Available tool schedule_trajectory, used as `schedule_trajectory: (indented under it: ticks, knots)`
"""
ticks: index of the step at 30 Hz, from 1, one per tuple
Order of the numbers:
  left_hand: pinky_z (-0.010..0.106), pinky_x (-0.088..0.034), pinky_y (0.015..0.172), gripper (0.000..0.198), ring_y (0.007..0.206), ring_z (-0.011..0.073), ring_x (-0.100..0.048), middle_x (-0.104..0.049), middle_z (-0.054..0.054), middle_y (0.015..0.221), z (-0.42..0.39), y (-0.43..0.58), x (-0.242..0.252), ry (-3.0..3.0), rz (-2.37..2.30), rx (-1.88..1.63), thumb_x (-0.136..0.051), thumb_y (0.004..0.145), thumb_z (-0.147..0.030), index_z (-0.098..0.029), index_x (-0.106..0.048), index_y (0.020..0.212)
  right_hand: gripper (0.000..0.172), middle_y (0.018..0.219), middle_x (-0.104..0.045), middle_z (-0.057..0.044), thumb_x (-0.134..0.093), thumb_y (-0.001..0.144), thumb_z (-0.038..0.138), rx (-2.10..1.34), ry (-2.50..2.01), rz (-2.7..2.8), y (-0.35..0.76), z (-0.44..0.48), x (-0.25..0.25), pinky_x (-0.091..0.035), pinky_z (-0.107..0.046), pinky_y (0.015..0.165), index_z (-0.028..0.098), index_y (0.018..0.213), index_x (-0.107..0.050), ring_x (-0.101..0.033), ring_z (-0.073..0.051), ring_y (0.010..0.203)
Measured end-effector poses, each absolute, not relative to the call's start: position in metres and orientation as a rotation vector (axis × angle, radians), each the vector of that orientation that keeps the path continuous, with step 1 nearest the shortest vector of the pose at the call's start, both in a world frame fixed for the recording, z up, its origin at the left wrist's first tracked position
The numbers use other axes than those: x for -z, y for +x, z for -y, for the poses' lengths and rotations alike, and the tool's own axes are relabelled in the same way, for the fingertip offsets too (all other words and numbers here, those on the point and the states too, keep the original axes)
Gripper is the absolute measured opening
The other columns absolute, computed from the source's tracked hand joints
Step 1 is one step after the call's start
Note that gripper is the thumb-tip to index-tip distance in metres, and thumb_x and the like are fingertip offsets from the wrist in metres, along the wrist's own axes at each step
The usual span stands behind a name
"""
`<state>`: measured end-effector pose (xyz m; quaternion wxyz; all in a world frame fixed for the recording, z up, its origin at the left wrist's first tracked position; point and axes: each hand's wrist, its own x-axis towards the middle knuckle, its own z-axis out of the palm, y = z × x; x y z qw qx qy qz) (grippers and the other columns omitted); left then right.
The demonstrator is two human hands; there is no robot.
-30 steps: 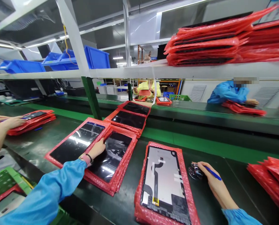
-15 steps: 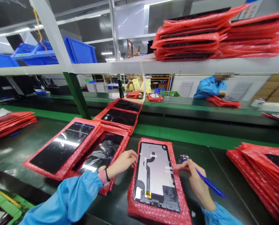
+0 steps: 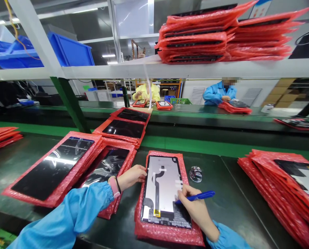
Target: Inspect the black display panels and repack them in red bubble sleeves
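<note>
While the right hand (image 3: 196, 211) is clenched round a blue plastic pen (image 3: 199, 196), the pen tip sits on the lower right part of the grey-backed display panel (image 3: 162, 183), centre bottom of frame. Panel lies face down, with a black flex strip running down the back, white tape patches and a small yellow tab at its lower left. Markings on it are too small to read.

Panel rests on a stack of red bubble-wrap sleeves (image 3: 167, 236) on the dark green belt (image 3: 229, 211).

Left hand (image 3: 131, 175), fingers curled, touches the left edge of that stack beside the panel's upper left corner. Can't tell if it's pinching the wrap or just resting.

Small clear shiny object (image 3: 196, 174) lies on the belt just right of the panel's top edge, apart from both hands.

Left of frame: two black glass-faced panels on red wrap (image 3: 50, 169), overlapping. Two more (image 3: 123, 128) sit further back.

Right of frame: fanned pile of red sleeves (image 3: 271, 183).

Top right: more red sleeve stacks (image 3: 222, 34) on the grey overhead shelf (image 3: 170, 71). Top left: blue plastic bins (image 3: 68, 52).

Background centre: a person in a blue coat (image 3: 216, 94) and a person in a yellow coat (image 3: 145, 92) are at the far bench.
</note>
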<state>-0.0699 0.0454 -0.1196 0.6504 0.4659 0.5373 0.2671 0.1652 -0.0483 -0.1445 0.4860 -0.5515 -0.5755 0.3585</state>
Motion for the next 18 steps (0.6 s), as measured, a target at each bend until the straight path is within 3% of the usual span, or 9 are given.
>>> schedule_trajectory:
  ticks: [8,13,16,18]
  knots:
    - [0.038,-0.056,0.077,0.030,0.092,0.0190,-0.064,-0.063,0.008,0.112,-0.047,-0.070,0.117,1.055,-1.265,-0.524,-0.059,0.091,-0.032,-0.015,-0.059,0.116,0.035,0.045,-0.041,0.004,-0.061,0.068,0.037,-0.861,-1.376,1.388,0.165,0.047,0.147,-0.032,-0.027,0.052,0.024,0.048,-0.035,-0.040,-0.013,0.047]
    - [0.037,-0.056,0.076,0.027,0.089,0.0181,-0.064,-0.064,0.007,0.109,-0.049,-0.061,0.102,1.043,-1.183,-0.581,-0.060,0.091,-0.032,-0.015,-0.060,0.113,0.042,0.044,-0.039,0.005,-0.064,0.070,0.045,-0.897,-1.333,1.310,0.172,0.045,0.150,-0.033,-0.026,0.047,0.024,0.048,-0.035,-0.039,-0.013,0.044]
    - [0.036,-0.055,0.076,0.019,0.085,0.0167,-0.065,-0.067,0.005,0.100,-0.042,-0.043,0.093,1.027,-1.060,-0.665,-0.063,0.089,-0.025,-0.013,-0.063,0.103,0.045,0.045,-0.042,0.004,-0.068,0.071,0.055,-1.085,-1.252,1.184,0.175,0.042,0.151,-0.037,-0.026,0.044,0.023,0.051,-0.043,-0.041,-0.013,0.042]
    - [0.034,-0.053,0.079,0.021,0.083,0.0171,-0.066,-0.068,0.004,0.091,-0.037,-0.029,0.093,1.008,-1.002,-0.769,-0.068,0.079,-0.012,-0.013,-0.064,0.100,0.042,0.043,-0.041,0.005,-0.070,0.070,0.059,-1.222,-1.201,1.064,0.177,0.041,0.152,-0.039,-0.027,0.043,0.024,0.056,-0.054,-0.040,-0.013,0.038]
